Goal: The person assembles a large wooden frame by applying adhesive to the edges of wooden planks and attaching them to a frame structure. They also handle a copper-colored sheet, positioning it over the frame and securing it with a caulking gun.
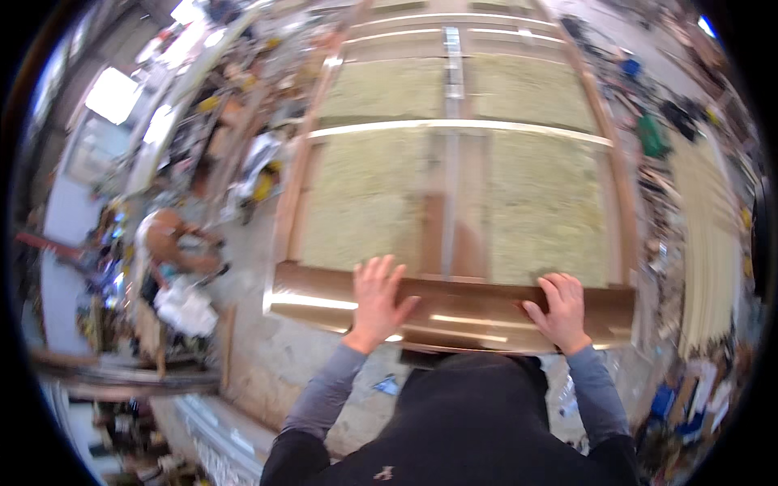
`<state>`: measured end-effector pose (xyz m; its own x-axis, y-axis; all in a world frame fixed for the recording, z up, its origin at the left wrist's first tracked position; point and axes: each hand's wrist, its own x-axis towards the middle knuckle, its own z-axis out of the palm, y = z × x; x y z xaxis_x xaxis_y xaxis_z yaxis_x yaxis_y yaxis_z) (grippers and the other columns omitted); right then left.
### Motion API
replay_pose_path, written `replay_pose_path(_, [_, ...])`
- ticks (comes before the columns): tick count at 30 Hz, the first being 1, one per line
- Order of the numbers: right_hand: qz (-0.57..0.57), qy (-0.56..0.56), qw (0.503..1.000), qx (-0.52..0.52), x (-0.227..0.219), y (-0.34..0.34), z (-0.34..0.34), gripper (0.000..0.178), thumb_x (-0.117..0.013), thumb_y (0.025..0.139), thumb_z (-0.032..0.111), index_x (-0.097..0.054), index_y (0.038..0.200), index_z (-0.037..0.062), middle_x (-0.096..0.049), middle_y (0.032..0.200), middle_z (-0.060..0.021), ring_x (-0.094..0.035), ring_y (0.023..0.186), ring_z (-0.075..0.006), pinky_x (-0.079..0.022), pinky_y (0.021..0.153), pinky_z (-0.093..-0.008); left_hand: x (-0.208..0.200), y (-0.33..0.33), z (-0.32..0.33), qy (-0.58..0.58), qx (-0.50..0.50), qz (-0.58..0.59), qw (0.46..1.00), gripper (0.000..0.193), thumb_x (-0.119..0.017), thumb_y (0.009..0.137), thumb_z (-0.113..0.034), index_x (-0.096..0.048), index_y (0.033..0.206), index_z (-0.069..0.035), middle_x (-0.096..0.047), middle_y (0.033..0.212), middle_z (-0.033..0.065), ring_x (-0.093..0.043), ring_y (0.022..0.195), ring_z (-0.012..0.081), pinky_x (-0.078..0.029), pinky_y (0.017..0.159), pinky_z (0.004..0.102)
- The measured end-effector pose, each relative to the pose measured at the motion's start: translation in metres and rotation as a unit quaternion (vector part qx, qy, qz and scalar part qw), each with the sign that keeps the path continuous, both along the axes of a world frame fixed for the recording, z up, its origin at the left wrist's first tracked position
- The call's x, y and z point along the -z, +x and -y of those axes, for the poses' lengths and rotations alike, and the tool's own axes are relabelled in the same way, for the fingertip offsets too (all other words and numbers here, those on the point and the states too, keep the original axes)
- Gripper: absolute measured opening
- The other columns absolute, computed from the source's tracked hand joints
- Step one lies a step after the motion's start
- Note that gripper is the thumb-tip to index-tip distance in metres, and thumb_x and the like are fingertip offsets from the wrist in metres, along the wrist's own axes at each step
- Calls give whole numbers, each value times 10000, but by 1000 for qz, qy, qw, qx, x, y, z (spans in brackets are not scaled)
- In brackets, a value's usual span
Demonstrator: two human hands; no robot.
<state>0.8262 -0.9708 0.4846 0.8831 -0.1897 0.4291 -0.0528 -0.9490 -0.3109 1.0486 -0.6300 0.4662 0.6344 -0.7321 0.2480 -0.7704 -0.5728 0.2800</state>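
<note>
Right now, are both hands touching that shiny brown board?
Touching. The head view shows the left hand lying flat, fingers spread, on the brown board, and the right hand pressed on it too, fingers curled over the top edge.

concrete floor (pixel 267 356) carrying a long timber frame (pixel 296 174), yellowish insulation batts (pixel 365 202) lying between its rails, a glossy brown sheet (pixel 462 312) lying across its near end

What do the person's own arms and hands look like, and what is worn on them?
Both arms wear long grey-blue sleeves of soft knit fabric that reach to the wrists, the left sleeve and the right sleeve alike. Over the shoulders lies a black sleeveless vest. The left hand and the right hand are bare: no gloves. No watch or ring is visible.
</note>
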Motion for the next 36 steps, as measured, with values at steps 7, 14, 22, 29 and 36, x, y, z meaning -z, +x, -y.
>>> replay_pose_path(7, [-17,61,994,-94,10,79,-110,610,-844,820,323,-650,1280,-28,-630,1288,-185,-573,1225,-402,-468,1070,-516,-48,46,-135,162,100,-80,978,1191,-866,639,-715,-454,1591,-129,-260,1709,238,-161,1595,484,-82,1272,684])
replay_pose_path(14, [-20,57,998,-21,14,92,-149,560,-818,843,272,-642,1276,-37,-610,1216,-187,-575,1153,-404,-463,1042,-506,-58,100,-166,262,173,-53,948,1381,-909,529,-723,-351,1651,-145,-170,1708,332,-132,1571,573,-116,1255,710])
replay_pose_path(22, [-7,29,999,-13,9,91,-161,531,-828,849,349,-683,1224,3,-634,1185,-146,-591,1132,-362,-465,1038,-525,-34,112,-182,175,193,-34,965,1255,-925,512,-613,-456,1588,-166,-335,1612,325,-310,1487,537,-197,1246,686])
replay_pose_path(29, [34,34,999,-16,9,74,-152,545,-824,859,420,-686,1221,36,-686,1158,-134,-619,1133,-351,-478,1020,-506,-53,98,-163,125,208,-67,968,1186,-947,482,-531,-534,1518,-126,-348,1607,334,-329,1465,544,-228,1218,683])
replay_pose_path(36, [73,-13,987,144,5,3,-74,590,-749,928,409,-613,1345,14,-626,1310,-206,-578,1251,-402,-444,1108,-520,-59,20,-123,164,195,-31,966,1407,-909,520,-754,-325,1639,-131,-142,1701,362,-75,1572,594,-56,1255,713])
